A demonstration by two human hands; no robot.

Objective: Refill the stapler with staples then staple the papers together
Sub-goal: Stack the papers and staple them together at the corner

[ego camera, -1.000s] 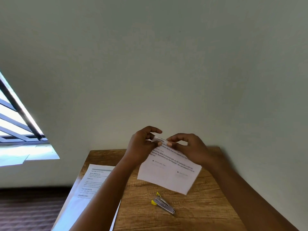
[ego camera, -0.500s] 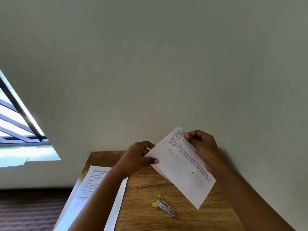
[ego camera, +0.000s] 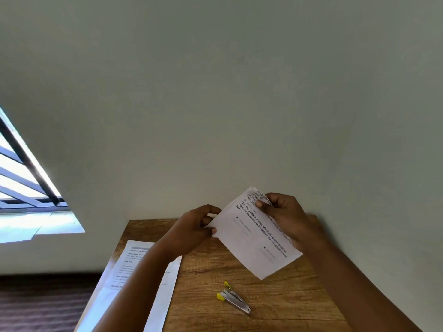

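Plain wall, small wooden table (ego camera: pixel 275 305). My left hand (ego camera: pixel 191 232) and right hand (ego camera: pixel 286 218) both pinch the folded papers (ego camera: pixel 254 236) up in the air. The stapler (ego camera: pixel 233 299) lies below them, long axis diagonal, roughly midway, maybe nearer my right.

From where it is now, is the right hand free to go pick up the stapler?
Probably not yet. The right hand pinches the paper, as does the left hand. The stapler lies uncovered on the table below, so the path looks open.
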